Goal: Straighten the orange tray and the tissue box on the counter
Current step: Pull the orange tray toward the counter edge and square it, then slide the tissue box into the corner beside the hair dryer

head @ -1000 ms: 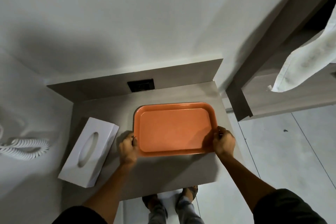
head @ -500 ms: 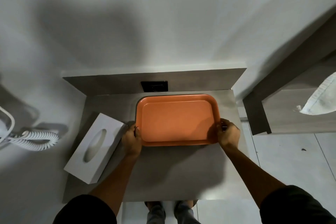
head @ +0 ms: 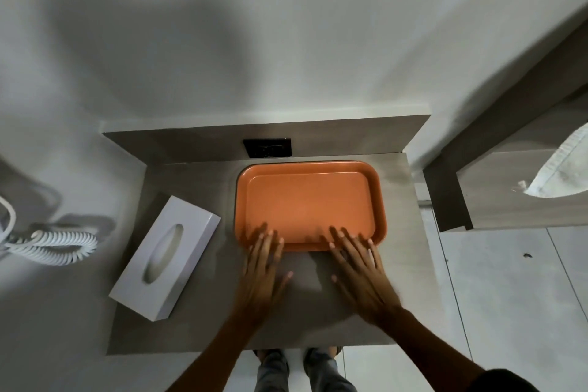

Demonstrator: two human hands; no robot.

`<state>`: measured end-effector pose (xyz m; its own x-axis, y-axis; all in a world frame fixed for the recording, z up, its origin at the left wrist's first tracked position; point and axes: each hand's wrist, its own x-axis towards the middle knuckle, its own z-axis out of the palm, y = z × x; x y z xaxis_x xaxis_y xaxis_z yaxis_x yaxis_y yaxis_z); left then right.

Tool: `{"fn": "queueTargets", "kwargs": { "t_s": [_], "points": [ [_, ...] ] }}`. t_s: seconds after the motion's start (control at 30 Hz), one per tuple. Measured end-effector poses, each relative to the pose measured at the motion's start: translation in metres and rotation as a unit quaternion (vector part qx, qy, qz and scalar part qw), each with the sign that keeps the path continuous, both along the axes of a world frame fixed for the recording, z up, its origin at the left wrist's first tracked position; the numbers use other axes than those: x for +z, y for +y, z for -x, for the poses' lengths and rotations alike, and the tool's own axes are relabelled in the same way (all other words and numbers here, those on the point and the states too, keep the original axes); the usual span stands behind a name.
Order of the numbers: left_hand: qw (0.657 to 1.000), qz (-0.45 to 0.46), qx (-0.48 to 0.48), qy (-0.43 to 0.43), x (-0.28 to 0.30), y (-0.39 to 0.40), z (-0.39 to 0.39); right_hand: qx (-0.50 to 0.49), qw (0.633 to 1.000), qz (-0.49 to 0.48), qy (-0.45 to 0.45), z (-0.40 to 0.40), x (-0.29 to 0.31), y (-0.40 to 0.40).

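Observation:
The orange tray lies flat on the grey counter, its far edge against the back panel and its sides square to the counter. My left hand and my right hand are spread flat with fingers apart, fingertips resting on the tray's near rim, holding nothing. The white tissue box lies to the left of the tray, turned at an angle, its oval slot facing up. It is apart from both hands.
A black wall socket sits in the back panel behind the tray. A white coiled cord hangs at the far left. A wooden shelf unit with a white cloth stands at the right. The counter's near edge is by my feet.
The tray has slid back against the rear panel. Both hands have let go of its side rims and now lie flat with fingertips on its near rim.

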<state>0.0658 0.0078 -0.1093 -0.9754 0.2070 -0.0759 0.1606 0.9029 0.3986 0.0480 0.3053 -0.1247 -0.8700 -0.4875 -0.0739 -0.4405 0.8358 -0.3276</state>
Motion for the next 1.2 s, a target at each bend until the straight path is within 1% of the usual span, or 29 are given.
{"fn": "queueTargets", "kwargs": {
  "t_s": [0.13,0.3,0.43,0.57,0.7,0.77,0.87,0.97,1.07,1.13,1.2],
  "points": [
    [0.997,0.048,-0.050,-0.014,-0.016,-0.005,-0.018,-0.034,0.998,-0.058,-0.018,-0.021,-0.012,-0.003],
    [0.994,0.087,-0.069,-0.018,-0.019,-0.011,-0.013,-0.042,0.997,-0.062,-0.024,-0.015,-0.010,-0.007],
    [0.993,0.084,-0.073,-0.033,-0.014,-0.015,0.003,-0.046,0.996,-0.066,-0.024,0.001,-0.005,-0.007],
    [0.991,0.093,-0.097,-0.028,-0.009,-0.019,0.015,-0.048,0.995,-0.075,-0.034,0.011,-0.003,-0.006],
    [0.991,0.096,-0.091,-0.012,-0.005,-0.021,0.010,-0.044,0.995,-0.080,-0.036,0.007,0.000,-0.010],
    [0.992,0.104,-0.069,-0.003,0.002,-0.027,0.008,-0.028,0.997,-0.066,-0.024,0.009,0.005,-0.019],
    [0.994,0.107,-0.003,-0.006,0.019,-0.050,0.010,0.019,0.999,-0.041,-0.018,0.021,0.016,-0.046],
    [0.988,0.126,0.088,-0.015,0.039,-0.089,0.009,0.069,0.998,0.002,-0.009,0.032,0.024,-0.090],
    [0.976,0.124,0.175,-0.019,0.054,-0.135,0.006,0.114,0.992,0.042,-0.018,0.035,0.025,-0.141],
    [0.970,0.122,0.208,-0.016,0.060,-0.165,0.001,0.145,0.986,0.070,-0.031,0.032,0.023,-0.176],
    [0.969,0.112,0.218,-0.013,0.063,-0.187,-0.006,0.164,0.982,0.080,-0.047,0.026,0.019,-0.204]
  ]
}}
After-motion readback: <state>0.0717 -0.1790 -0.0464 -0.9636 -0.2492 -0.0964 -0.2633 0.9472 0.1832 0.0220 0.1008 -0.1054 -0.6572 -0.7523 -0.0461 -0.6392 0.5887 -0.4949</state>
